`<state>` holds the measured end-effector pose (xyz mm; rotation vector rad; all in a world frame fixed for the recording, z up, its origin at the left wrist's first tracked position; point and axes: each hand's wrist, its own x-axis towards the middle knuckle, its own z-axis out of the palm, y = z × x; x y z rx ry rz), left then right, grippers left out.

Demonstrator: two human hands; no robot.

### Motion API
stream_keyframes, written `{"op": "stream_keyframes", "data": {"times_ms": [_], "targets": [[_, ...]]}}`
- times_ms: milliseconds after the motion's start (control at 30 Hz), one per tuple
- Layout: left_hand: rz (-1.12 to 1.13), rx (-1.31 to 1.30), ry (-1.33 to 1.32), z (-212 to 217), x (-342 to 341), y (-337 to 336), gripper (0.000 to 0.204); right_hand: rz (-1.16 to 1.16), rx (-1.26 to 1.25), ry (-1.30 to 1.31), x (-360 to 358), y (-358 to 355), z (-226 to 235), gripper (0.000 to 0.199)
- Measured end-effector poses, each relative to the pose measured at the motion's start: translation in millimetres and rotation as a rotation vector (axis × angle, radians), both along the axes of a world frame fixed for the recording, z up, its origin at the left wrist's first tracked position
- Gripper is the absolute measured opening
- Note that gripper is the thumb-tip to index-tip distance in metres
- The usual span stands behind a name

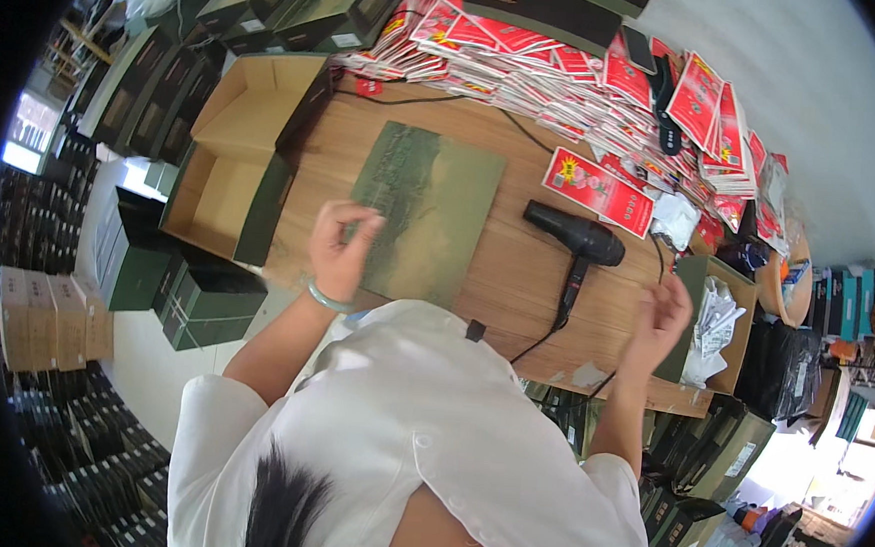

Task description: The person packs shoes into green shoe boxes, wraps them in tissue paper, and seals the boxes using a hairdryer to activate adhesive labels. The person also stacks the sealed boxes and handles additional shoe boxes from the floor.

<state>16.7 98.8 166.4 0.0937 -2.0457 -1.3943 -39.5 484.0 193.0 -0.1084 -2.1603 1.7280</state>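
A flat dark green box lid (431,208) lies on the wooden table (517,278) in front of me. My left hand (341,250) rests its fingertips on the lid's near left edge, fingers apart, a pale bangle on the wrist. My right hand (661,315) hovers at the table's right edge beside an open box of white packets (715,326), fingers loosely curled with nothing seen in them. Between my hands lies a black hair dryer (575,237), its cord trailing toward me.
An open green carton with a brown inside (240,151) stands at the table's left. Piles of red packets (590,67) cover the far side, one lying loose (599,190). Stacks of dark green boxes (158,86) surround the table on the floor.
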Motion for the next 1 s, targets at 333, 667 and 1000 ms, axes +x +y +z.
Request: {"op": "stream_keyframes", "data": {"times_ms": [333, 667, 1000], "targets": [[-0.619, -0.110, 0.232, 117, 44, 35, 0.014, 1.070, -0.057, 0.632, 47, -161, 96, 0.057], [-0.474, -0.357, 0.278, 123, 71, 27, 0.019, 1.256, 0.021, 0.700, 57, -174, 118, 0.072], [-0.437, -0.427, 0.284, 133, 85, 38, 0.020, 1.320, -0.028, 0.763, 68, -163, 119, 0.074]]}}
